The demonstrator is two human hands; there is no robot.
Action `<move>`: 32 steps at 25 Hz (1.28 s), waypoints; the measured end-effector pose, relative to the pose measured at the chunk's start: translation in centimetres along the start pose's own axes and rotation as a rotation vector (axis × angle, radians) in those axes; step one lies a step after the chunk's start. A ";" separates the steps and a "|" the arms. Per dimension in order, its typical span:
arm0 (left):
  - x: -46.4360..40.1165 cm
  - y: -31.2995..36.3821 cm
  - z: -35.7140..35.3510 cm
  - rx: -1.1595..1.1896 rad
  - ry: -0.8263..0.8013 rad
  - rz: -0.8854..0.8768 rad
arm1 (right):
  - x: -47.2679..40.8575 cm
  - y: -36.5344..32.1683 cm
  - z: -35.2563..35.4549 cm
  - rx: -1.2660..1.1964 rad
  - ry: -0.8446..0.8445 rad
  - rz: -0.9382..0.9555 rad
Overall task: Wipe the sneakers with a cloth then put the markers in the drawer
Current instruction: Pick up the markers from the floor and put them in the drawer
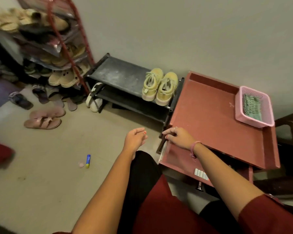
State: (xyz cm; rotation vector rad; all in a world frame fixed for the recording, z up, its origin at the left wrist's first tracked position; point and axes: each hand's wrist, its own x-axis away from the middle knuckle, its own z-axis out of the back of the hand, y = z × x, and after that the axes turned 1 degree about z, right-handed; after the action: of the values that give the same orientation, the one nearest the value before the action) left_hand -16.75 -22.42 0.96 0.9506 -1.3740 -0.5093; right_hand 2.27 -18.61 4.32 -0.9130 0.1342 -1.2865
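Here, markers (pixel 201 174) already lying in the open drawer (pixel 179 163), pulled out for loading. Right hand (pixel 179 136) curled on the drawer's far corner, likely steadying; left hand (pixel 135 138) loose, holding nothing. Yellow sneakers (pixel 160 86) back on the black rack (pixel 118 75), cloth (pixel 251 105) in the pink basket (pixel 240 118).

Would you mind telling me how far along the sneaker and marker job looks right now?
The yellow sneakers sit paired on the black rack; wiping can't be confirmed. The drawer is open with markers inside, right hand at its edge, left hand empty. One blue marker remains on the floor.
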 end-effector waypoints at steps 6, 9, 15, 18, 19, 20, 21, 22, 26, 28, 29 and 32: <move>-2.8 -3.8 15.2 -0.022 0.349 0.009 | -7.2 -9.8 -8.3 0.091 -0.220 0.096; -4.0 -8.2 22.4 -0.093 0.475 0.089 | -10.7 -12.7 -13.8 0.205 -0.345 0.148; -6.5 -16.8 31.5 -0.327 0.580 0.249 | -17.0 -12.8 -25.0 0.525 -0.534 0.204; -8.5 -21.3 34.1 -0.460 0.538 0.264 | -19.0 -11.8 -29.8 0.647 -0.627 0.215; -9.1 -22.4 34.5 -0.489 0.524 0.279 | -19.5 -11.5 -31.0 0.689 -0.655 0.229; -9.7 -23.2 35.0 -0.529 0.508 0.289 | -20.0 -11.4 -32.2 0.728 -0.675 0.243; -10.5 -24.7 35.4 -0.556 0.482 0.299 | -20.7 -11.1 -33.9 0.774 -0.700 0.264; -11.4 -26.1 35.5 -0.580 0.459 0.308 | -21.5 -10.9 -35.6 0.822 -0.726 0.292; -13.1 -27.0 35.8 -0.716 0.370 0.279 | -22.7 -11.4 -38.3 0.900 -0.747 0.383; -13.7 -28.0 36.1 -0.745 0.341 0.281 | -23.3 -11.4 -39.6 0.935 -0.767 0.412; -13.9 -28.2 36.2 -0.755 0.328 0.287 | -23.5 -11.3 -40.1 0.960 -0.766 0.431; -14.1 -29.0 37.0 -0.789 0.325 0.299 | -24.3 -10.8 -41.6 1.021 -0.781 0.459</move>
State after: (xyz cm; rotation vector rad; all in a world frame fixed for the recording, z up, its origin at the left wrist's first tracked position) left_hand -48.51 -37.18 -33.42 0.1644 -0.8730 -0.5713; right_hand -37.10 -18.71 -25.40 -0.3803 -0.8169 -0.3751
